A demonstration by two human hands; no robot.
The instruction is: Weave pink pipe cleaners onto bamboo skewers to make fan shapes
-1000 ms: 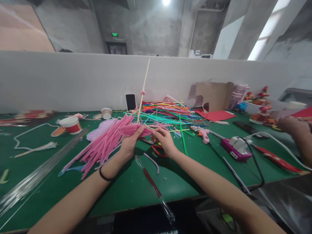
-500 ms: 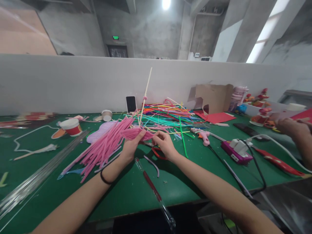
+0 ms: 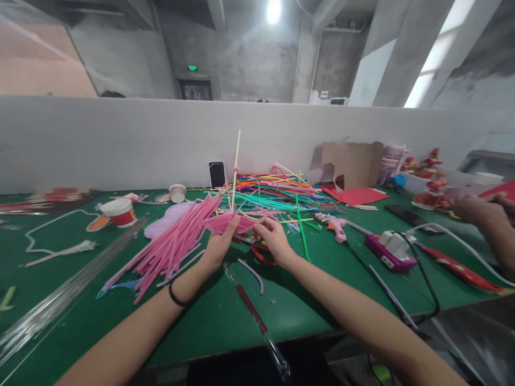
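A pink fan-like piece made of pipe cleaners point(image 3: 219, 223) is held above the table, a pale wooden stick point(image 3: 236, 155) with a small pink ring rising behind it. My left hand point(image 3: 220, 244) grips the piece from below, thumb on its front. At its right end, my right hand point(image 3: 271, 236) pinches the tip with thumb and forefinger. Red-handled scissors point(image 3: 263, 254) lie partly hidden beneath my right hand. Left of my hands spreads a bundle of loose pink pipe cleaners point(image 3: 173, 241). A short lilac pipe cleaner point(image 3: 252, 274) lies below.
Multicoloured pipe cleaners point(image 3: 273, 193) are heaped behind my hands. Rightward are a pink glue gun point(image 3: 338, 229), a purple power strip point(image 3: 390, 253) with cables, and another person's hand point(image 3: 478, 214). A paper cup point(image 3: 118, 212) stands left. A phone point(image 3: 217, 175) leans on the partition.
The wooden stick has swung to a more upright position, its top lower and further left. Both hands keep their hold on the pink piece, almost unmoved. The view has tilted slightly.
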